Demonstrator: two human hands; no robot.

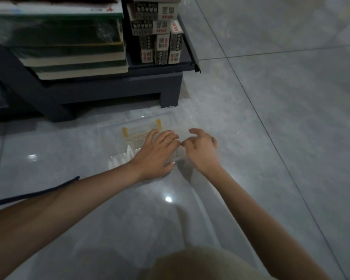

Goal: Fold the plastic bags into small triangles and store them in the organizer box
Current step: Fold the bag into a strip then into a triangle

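Note:
A clear plastic organizer box (pixel 166 116) with yellow latches lies on the grey tiled floor, lid open. Several folded white bags (pixel 121 158) stand in its left part. My left hand (pixel 158 152) lies over the box with fingers spread, pressing down on a folded clear plastic bag (pixel 178 155). My right hand (pixel 202 150) is just to the right, its curled fingertips pinching the edge of the same folded bag. A long clear plastic bag (pixel 200 215) lies flat on the floor in front of the box, reaching toward me.
A dark low shelf unit (pixel 117 85) stands behind the box, holding stacked books (pixel 73 51) and small printed cartons (pixel 160 35). A dark strap (pixel 34 194) lies on the floor at left. My knee (pixel 200 263) shows at the bottom edge.

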